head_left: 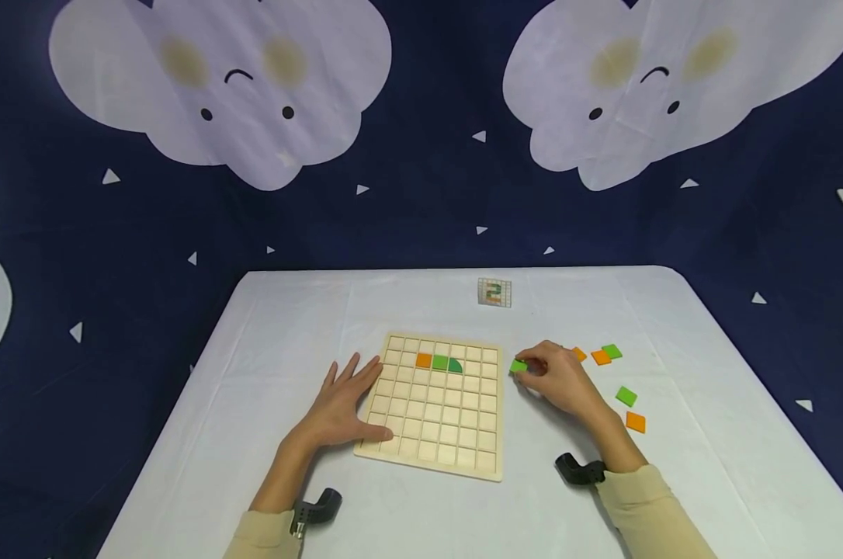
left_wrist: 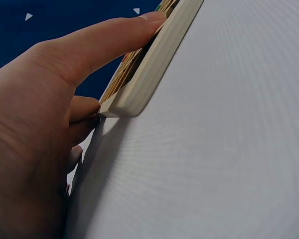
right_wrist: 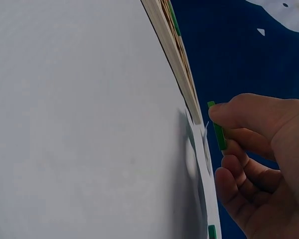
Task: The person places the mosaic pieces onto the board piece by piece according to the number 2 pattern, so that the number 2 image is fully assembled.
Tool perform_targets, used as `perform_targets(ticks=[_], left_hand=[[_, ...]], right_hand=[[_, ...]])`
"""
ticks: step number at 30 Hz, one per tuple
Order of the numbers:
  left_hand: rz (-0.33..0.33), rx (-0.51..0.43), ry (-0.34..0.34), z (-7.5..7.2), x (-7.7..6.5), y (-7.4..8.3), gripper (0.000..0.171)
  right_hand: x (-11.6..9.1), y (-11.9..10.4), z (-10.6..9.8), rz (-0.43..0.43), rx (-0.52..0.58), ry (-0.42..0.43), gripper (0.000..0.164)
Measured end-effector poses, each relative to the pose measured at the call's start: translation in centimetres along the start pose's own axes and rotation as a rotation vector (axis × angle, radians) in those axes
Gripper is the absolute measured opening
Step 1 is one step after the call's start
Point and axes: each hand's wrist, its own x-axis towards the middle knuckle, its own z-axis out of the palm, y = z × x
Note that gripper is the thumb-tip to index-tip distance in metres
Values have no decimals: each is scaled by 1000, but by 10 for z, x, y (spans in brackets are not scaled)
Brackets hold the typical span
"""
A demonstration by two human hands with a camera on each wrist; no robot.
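Note:
A square wooden grid board (head_left: 428,404) lies on the white table. In its upper part an orange square tile (head_left: 424,360), a light green square tile (head_left: 440,362) and a darker green tile with one rounded corner (head_left: 455,365) sit side by side in a row. My left hand (head_left: 341,407) rests on the board's left edge, fingers spread and thumb over the lower left cells. Just off the board's right edge, my right hand (head_left: 560,378) pinches a light green square tile (right_wrist: 218,127) between thumb and fingers, held up off the table.
Loose green (head_left: 626,396) and orange tiles (head_left: 635,422) lie to the right, beyond my right hand. A small pattern card (head_left: 494,293) with a coloured figure on a grid lies behind the board. A dark blue cloth with clouds (head_left: 421,217) hangs behind the table.

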Motion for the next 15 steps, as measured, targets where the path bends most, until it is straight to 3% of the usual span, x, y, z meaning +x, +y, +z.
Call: perform_targets(ticks=[15], left_hand=[[20,20,7,3,0,-3,120]], right_hand=[[4,-16,11,-32,-2,-42,25]])
